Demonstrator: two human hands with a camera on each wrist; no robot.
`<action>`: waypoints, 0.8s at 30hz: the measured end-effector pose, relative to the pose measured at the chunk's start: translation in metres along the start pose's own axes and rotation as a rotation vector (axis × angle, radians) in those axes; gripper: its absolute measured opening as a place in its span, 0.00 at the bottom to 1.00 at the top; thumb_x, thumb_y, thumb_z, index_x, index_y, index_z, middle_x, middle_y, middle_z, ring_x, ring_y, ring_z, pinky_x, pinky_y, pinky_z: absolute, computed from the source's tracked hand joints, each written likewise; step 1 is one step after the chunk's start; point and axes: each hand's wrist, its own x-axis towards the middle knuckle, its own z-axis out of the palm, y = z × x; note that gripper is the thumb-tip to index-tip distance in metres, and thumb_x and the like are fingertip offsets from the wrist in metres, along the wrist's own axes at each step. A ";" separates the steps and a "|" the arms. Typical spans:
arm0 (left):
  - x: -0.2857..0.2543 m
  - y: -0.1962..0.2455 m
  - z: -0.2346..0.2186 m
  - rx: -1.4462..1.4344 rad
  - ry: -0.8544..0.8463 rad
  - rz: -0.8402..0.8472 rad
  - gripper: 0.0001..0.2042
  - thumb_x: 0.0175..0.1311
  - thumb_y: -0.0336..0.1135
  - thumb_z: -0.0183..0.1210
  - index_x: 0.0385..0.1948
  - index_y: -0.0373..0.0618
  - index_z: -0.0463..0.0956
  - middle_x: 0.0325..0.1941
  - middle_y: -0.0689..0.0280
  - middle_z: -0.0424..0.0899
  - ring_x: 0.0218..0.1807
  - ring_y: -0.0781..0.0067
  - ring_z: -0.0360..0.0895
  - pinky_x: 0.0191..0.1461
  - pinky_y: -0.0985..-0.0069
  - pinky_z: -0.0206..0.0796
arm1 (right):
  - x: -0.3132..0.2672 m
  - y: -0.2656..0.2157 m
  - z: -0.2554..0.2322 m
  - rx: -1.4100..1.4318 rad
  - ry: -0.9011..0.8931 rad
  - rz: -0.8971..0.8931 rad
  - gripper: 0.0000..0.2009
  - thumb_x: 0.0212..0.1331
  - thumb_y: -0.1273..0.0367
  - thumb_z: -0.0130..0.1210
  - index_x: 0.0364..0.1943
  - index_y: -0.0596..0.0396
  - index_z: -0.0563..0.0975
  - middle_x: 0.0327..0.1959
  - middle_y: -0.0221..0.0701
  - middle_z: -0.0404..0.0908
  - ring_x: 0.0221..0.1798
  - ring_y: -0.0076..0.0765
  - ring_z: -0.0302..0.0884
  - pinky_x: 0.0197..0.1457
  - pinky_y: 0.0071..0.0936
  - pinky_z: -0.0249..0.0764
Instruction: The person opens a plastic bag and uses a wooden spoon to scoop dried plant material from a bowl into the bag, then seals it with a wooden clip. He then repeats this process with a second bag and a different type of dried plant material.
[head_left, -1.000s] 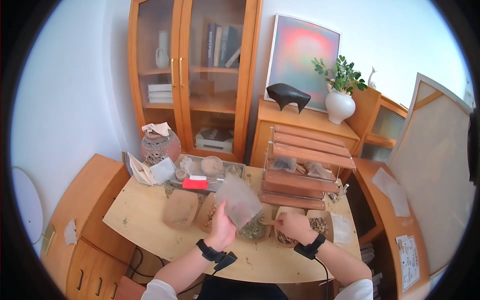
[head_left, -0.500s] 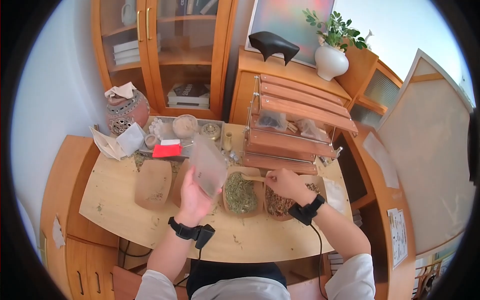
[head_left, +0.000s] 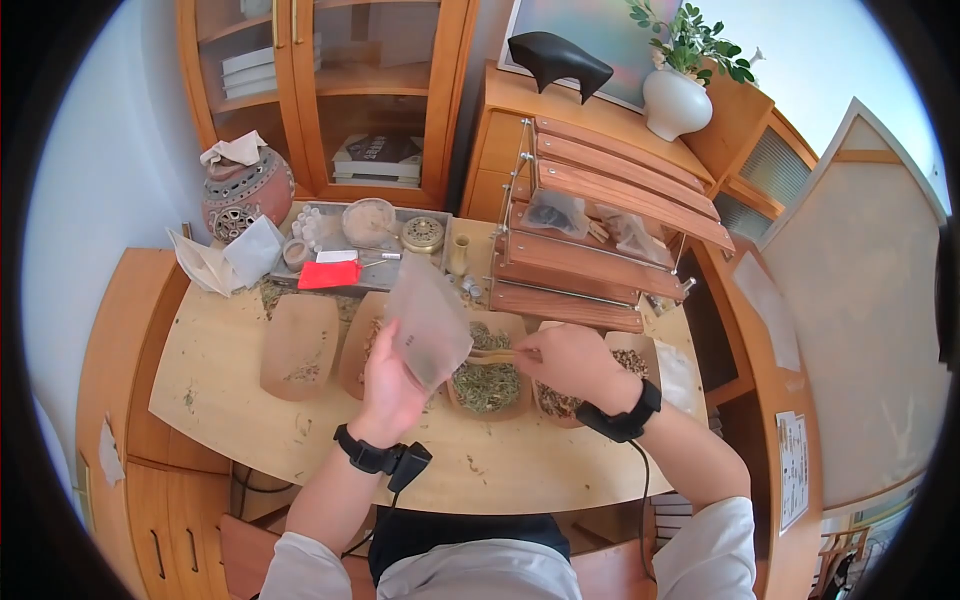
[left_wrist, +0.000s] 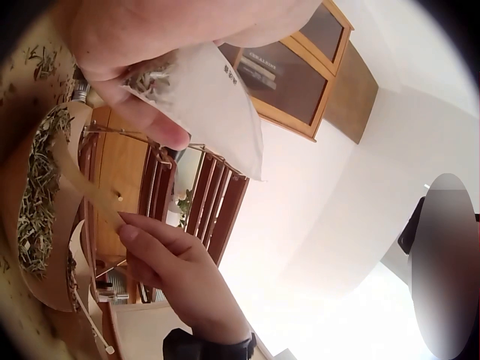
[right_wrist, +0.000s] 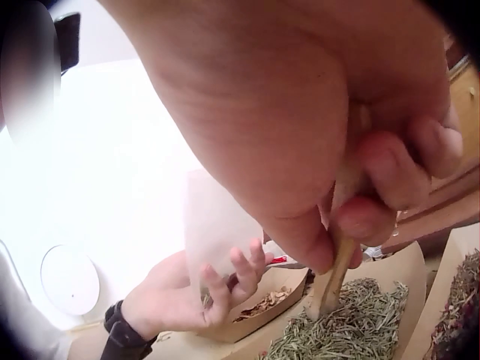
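My left hand [head_left: 392, 388] holds a translucent white pouch [head_left: 430, 325] upright, fingers wrapped about its lower part. Some dried herb [left_wrist: 152, 84] shows inside the pouch in the left wrist view. Between thumb and fingers, my right hand [head_left: 575, 365] pinches the handle of a wooden scoop [head_left: 492, 356]. The scoop's end meets the green dried herb [right_wrist: 352, 319] in a paper tray [left_wrist: 71, 169], as the right wrist view shows. The pouch stands just left of that tray, its lower corner close to the scoop.
Left of the herb lie a tray of pale chips [right_wrist: 264, 304] and a nearly bare paper tray [head_left: 297, 345]. A mixed-herb tray [right_wrist: 459, 300] is under my right hand. Behind stand a slatted wooden rack [head_left: 600, 255], a grey tray [head_left: 345, 215] with a red packet [head_left: 330, 274], and a patterned jar [head_left: 245, 195].
The head view has tilted downward. My right hand has moved the scoop left over the green herb, nearer the pouch. My left hand still grips the pouch.
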 end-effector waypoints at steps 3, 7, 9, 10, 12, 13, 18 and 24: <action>0.000 0.000 -0.001 0.006 0.007 0.026 0.24 0.76 0.55 0.38 0.65 0.53 0.64 0.59 0.68 0.77 0.54 0.71 0.76 0.46 0.70 0.68 | -0.007 -0.001 -0.009 -0.036 -0.021 0.078 0.12 0.58 0.59 0.58 0.37 0.48 0.86 0.33 0.38 0.86 0.38 0.49 0.83 0.43 0.41 0.79; -0.001 -0.001 0.003 0.019 0.024 0.019 0.25 0.76 0.55 0.38 0.65 0.52 0.64 0.59 0.68 0.77 0.54 0.71 0.76 0.46 0.70 0.69 | -0.010 0.016 -0.021 0.037 -0.009 0.248 0.13 0.57 0.59 0.57 0.36 0.50 0.86 0.31 0.41 0.85 0.36 0.51 0.83 0.43 0.41 0.79; -0.001 -0.002 0.003 0.020 0.022 0.018 0.25 0.76 0.55 0.38 0.65 0.52 0.64 0.59 0.68 0.77 0.55 0.70 0.76 0.46 0.70 0.69 | -0.009 0.026 -0.022 0.085 -0.041 0.291 0.13 0.57 0.59 0.57 0.35 0.52 0.86 0.30 0.42 0.84 0.36 0.52 0.83 0.43 0.41 0.78; 0.000 -0.003 0.003 0.019 0.012 0.021 0.25 0.76 0.55 0.37 0.65 0.52 0.64 0.60 0.68 0.77 0.55 0.70 0.76 0.46 0.70 0.69 | -0.007 0.036 -0.018 0.130 -0.080 0.283 0.14 0.57 0.59 0.57 0.35 0.53 0.86 0.30 0.43 0.84 0.35 0.52 0.83 0.43 0.41 0.78; 0.002 -0.004 0.000 0.019 -0.008 0.030 0.25 0.76 0.55 0.37 0.65 0.52 0.63 0.60 0.67 0.76 0.55 0.70 0.76 0.46 0.70 0.69 | -0.002 0.047 -0.008 0.215 -0.141 0.276 0.15 0.57 0.58 0.57 0.36 0.54 0.86 0.30 0.44 0.84 0.35 0.52 0.83 0.43 0.40 0.78; 0.002 -0.004 0.000 0.022 -0.004 0.025 0.25 0.76 0.55 0.37 0.66 0.52 0.63 0.60 0.67 0.76 0.55 0.70 0.76 0.46 0.70 0.69 | 0.001 0.049 -0.004 0.255 -0.166 0.277 0.15 0.57 0.58 0.57 0.36 0.54 0.86 0.31 0.44 0.84 0.36 0.51 0.83 0.43 0.39 0.78; 0.002 -0.004 0.000 0.034 0.003 0.015 0.25 0.76 0.54 0.37 0.66 0.52 0.63 0.61 0.66 0.76 0.57 0.69 0.75 0.46 0.68 0.70 | 0.007 0.040 0.005 0.294 -0.181 0.214 0.15 0.58 0.58 0.57 0.37 0.54 0.86 0.34 0.44 0.85 0.38 0.49 0.83 0.45 0.38 0.77; 0.003 -0.006 -0.003 0.003 -0.041 0.040 0.25 0.76 0.51 0.40 0.68 0.48 0.61 0.66 0.65 0.72 0.66 0.66 0.70 0.65 0.62 0.66 | -0.009 0.021 0.030 0.196 -0.030 0.174 0.15 0.59 0.58 0.57 0.39 0.53 0.85 0.34 0.42 0.85 0.39 0.50 0.83 0.45 0.40 0.77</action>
